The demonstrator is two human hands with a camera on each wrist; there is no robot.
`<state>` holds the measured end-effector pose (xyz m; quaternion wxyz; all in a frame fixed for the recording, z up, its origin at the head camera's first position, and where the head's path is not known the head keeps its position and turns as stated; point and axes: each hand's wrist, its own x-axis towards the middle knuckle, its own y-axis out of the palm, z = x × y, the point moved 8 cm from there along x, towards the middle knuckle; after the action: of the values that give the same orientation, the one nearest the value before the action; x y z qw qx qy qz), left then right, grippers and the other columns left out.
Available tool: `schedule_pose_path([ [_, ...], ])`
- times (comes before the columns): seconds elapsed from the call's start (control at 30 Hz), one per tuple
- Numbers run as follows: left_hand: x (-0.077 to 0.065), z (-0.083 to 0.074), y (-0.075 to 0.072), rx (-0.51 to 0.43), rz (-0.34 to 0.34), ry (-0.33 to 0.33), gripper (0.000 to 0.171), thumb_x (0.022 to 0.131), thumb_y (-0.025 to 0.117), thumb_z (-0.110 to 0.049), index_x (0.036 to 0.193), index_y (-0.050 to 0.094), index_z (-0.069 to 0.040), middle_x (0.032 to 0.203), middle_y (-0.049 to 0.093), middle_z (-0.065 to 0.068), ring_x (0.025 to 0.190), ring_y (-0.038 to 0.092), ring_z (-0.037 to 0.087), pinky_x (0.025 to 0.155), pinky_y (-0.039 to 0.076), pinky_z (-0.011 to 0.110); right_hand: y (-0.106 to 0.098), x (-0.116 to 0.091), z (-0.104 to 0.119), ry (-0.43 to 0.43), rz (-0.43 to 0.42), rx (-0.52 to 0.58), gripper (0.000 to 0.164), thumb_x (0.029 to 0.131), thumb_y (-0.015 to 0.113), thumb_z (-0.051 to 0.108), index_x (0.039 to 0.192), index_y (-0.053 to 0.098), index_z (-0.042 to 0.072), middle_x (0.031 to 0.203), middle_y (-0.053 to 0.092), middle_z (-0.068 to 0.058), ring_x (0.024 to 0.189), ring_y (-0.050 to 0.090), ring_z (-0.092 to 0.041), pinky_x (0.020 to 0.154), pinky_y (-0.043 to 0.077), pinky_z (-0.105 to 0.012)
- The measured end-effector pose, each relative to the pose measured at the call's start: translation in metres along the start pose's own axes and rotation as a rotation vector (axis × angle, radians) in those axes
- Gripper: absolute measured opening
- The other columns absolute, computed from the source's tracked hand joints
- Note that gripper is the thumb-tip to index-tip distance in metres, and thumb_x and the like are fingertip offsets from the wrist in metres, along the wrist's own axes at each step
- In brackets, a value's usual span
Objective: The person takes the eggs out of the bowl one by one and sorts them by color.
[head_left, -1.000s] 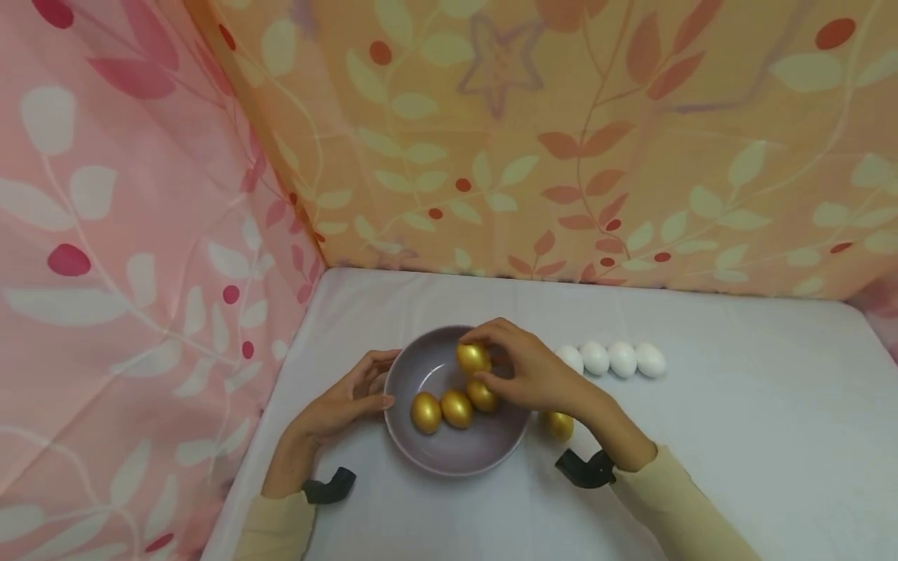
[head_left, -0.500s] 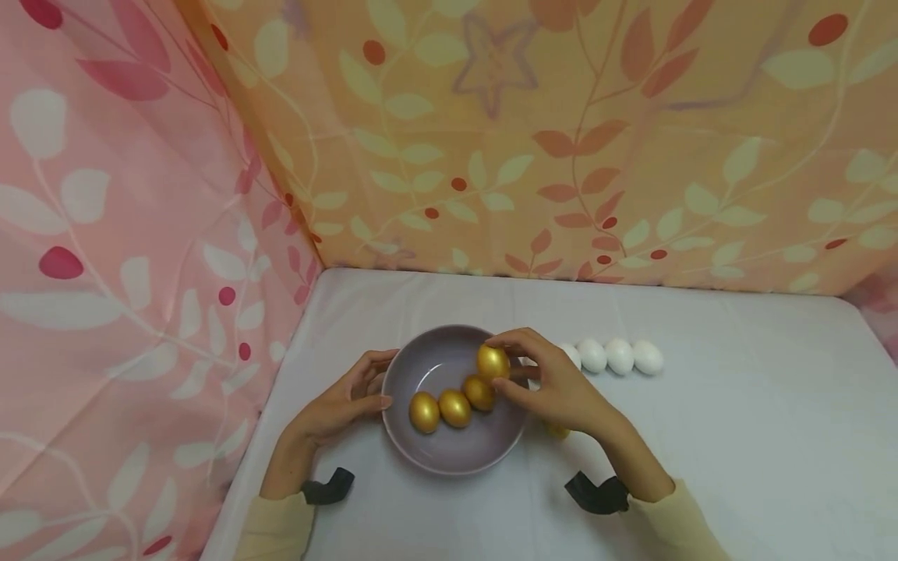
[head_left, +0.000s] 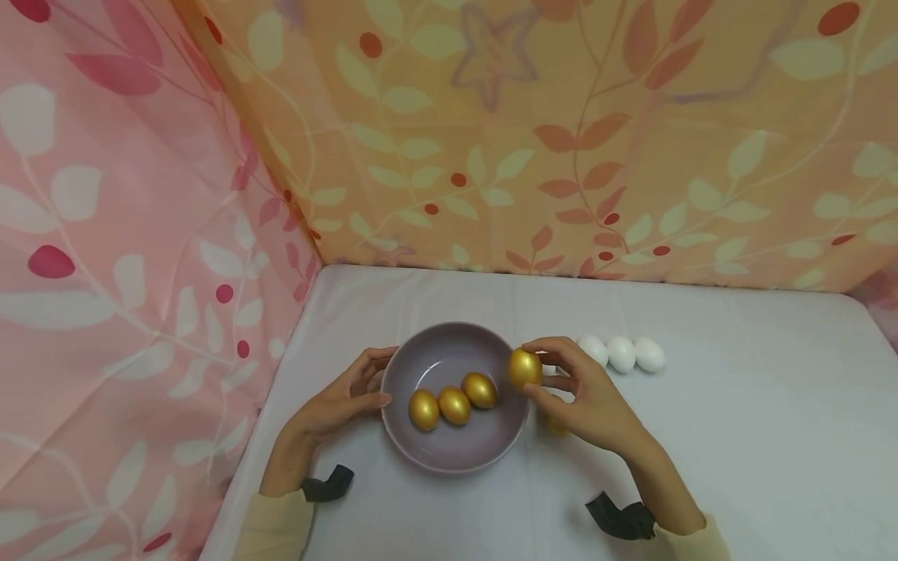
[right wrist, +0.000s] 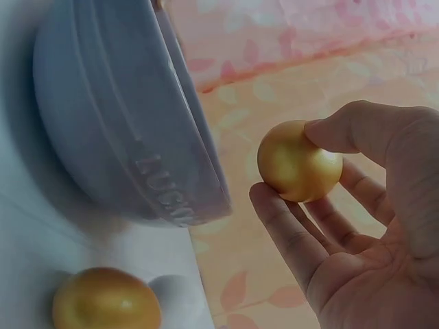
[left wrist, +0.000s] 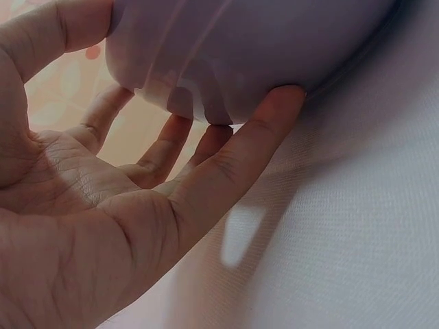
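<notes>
A mauve bowl (head_left: 449, 458) stands on the white-covered table. My left hand (head_left: 354, 393) holds its left side, thumb and fingertips spread against the wall, as the left wrist view shows. Inside lie three golden eggs (head_left: 454, 406) in a slanting line. My right hand (head_left: 592, 401) pinches another golden egg (head_left: 525, 368) between thumb and fingers at the bowl's right rim; in the right wrist view this held egg (right wrist: 295, 161) is apart from the bowl. Below that hand, a golden egg (right wrist: 106, 301) rests on the table, mostly hidden in the head view.
White eggs (head_left: 620, 354) stand in a row right of the bowl, partly behind my right hand. A black strap end (head_left: 620, 518) sticks out at each wrist. Leaf-patterned cloth, pink on the left (head_left: 126, 234) and orange at the back (head_left: 421, 117), walls the table.
My right hand has lifted the golden egg from over the eggs in the bowl and carried it right, to the rim. The left hand and the bowl stay in place.
</notes>
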<state>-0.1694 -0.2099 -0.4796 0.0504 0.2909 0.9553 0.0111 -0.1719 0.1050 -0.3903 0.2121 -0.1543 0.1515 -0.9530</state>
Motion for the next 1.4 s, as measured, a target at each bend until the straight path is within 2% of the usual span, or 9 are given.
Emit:
schedule_pose_path([
  [0.37, 0.002, 0.0, 0.007, -0.024, 0.006, 0.012, 0.067, 0.096, 0.061, -0.002, 0.153, 0.027, -0.012, 0.162, 0.03, 0.014, 0.145, 0.041, 0.019, 0.103, 0.049, 0.033, -0.019, -0.019, 0.0, 0.036, -0.047, -0.054, 0.054, 0.087, 0.077, 0.005, 0.134, 0.055, 0.018, 0.131, 0.058, 0.003, 0.119, 0.061, -0.007, 0.089, 0.057, -0.023],
  [0.57, 0.002, -0.001, 0.004, -0.014, -0.014, -0.001, 0.067, 0.096, 0.063, -0.004, 0.153, 0.029, -0.012, 0.161, 0.031, 0.014, 0.144, 0.041, 0.02, 0.103, 0.048, 0.031, -0.027, -0.031, -0.006, 0.062, -0.086, -0.086, 0.055, 0.087, 0.077, 0.005, 0.135, 0.054, 0.018, 0.132, 0.058, 0.006, 0.119, 0.061, -0.004, 0.088, 0.057, -0.022],
  [0.73, 0.003, -0.003, 0.003, -0.014, -0.009, 0.0, 0.066, 0.096, 0.062, -0.003, 0.153, 0.029, -0.012, 0.161, 0.031, 0.014, 0.144, 0.042, 0.02, 0.103, 0.048, 0.03, -0.033, -0.042, -0.014, 0.067, -0.126, -0.142, 0.055, 0.086, 0.077, 0.002, 0.134, 0.055, 0.017, 0.131, 0.058, 0.005, 0.116, 0.061, -0.003, 0.086, 0.057, -0.021],
  [1.1, 0.002, 0.003, 0.0, -0.004, -0.014, -0.015, 0.066, 0.096, 0.061, -0.002, 0.153, 0.028, -0.011, 0.161, 0.03, 0.016, 0.147, 0.036, 0.029, 0.104, 0.047, 0.03, -0.036, -0.062, -0.03, 0.086, -0.174, -0.202, 0.054, 0.086, 0.076, -0.001, 0.133, 0.055, 0.015, 0.132, 0.057, 0.003, 0.114, 0.06, -0.001, 0.083, 0.057, -0.019],
  [1.4, 0.001, 0.001, 0.0, -0.008, -0.022, -0.022, 0.067, 0.095, 0.062, -0.003, 0.153, 0.029, -0.012, 0.161, 0.031, 0.015, 0.148, 0.036, 0.028, 0.104, 0.047, 0.029, -0.038, -0.073, -0.04, 0.114, -0.228, -0.291, 0.052, 0.083, 0.078, -0.002, 0.129, 0.059, 0.013, 0.125, 0.06, -0.001, 0.107, 0.06, -0.002, 0.079, 0.056, -0.017],
])
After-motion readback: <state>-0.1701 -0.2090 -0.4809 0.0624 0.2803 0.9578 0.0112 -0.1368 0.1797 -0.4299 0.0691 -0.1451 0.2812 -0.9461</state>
